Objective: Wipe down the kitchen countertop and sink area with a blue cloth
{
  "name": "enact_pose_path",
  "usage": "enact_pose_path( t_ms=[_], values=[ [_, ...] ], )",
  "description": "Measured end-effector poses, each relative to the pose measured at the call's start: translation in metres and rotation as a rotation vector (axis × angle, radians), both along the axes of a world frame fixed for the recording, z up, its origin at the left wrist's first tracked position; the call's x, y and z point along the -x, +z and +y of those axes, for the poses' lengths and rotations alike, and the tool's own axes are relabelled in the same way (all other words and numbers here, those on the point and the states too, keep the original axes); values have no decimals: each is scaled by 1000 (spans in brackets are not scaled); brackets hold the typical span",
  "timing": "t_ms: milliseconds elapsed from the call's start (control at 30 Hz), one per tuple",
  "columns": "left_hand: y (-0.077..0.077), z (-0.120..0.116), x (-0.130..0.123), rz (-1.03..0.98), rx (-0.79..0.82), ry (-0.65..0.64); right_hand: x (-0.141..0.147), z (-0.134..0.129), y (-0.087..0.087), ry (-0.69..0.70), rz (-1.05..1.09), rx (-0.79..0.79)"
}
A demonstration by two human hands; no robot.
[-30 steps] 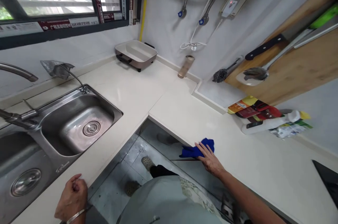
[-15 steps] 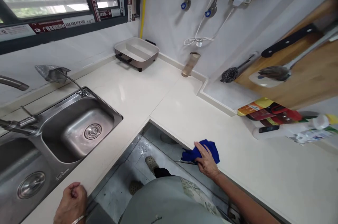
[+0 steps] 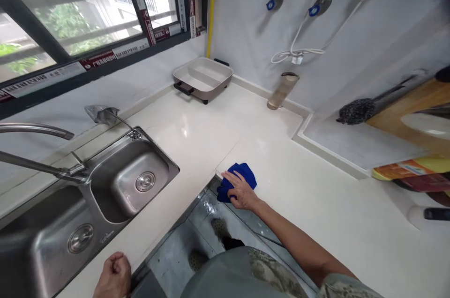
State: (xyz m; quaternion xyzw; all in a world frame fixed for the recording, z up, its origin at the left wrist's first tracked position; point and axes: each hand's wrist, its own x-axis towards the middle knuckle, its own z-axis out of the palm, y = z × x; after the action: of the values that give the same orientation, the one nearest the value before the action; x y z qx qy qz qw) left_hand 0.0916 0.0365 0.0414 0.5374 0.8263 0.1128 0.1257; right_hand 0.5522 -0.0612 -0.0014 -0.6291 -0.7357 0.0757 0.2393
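A crumpled blue cloth [image 3: 242, 177] lies at the front edge of the white countertop [image 3: 274, 157], close to the inner corner. Over it is my right hand [image 3: 242, 193], its fingers pressing the cloth against the counter and its thumb tucked at the edge. Part of the cloth droops past the edge. My left hand [image 3: 116, 272] is curled into a loose fist by the counter's front edge, just below the double steel sink [image 3: 105, 232]. Nothing shows in its fingers.
A divided electric pan [image 3: 204, 75] sits in the back corner. A brownish clear cylinder [image 3: 283, 91] leans near the wall. Bottles [image 3: 415, 174], a wooden board [image 3: 397, 120] and a black scrubber [image 3: 356, 110] are at right. The faucet [image 3: 38, 129] arches over the left basin.
My right hand has slid the blue cloth along the counter edge toward the inner corner. The view has shifted left. My left hand stays curled beside the sink.
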Motion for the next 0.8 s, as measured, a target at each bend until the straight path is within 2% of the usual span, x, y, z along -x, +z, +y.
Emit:
enact_pose_path(
  t_ms=[233,300,367,500,633,700,800],
  values=[
    [-2,2,7,45,73,60,-17,78,-3,222,190,-53],
    [-2,0,6,57,68,72,-19,92,-4,266,234,-69],
    [0,-2,5,69,61,77,-21,94,-4,288,256,-76],
    [4,-7,0,95,54,52,-31,70,-3,273,190,-26],
    [6,-7,2,74,57,50,-52,26,-3,143,87,-7],
    [4,-6,7,38,70,50,-67,-1,-6,14,51,-7],
    [-2,-3,16,-21,114,47,-90,-51,-11,-293,-8,-18]
  ],
)
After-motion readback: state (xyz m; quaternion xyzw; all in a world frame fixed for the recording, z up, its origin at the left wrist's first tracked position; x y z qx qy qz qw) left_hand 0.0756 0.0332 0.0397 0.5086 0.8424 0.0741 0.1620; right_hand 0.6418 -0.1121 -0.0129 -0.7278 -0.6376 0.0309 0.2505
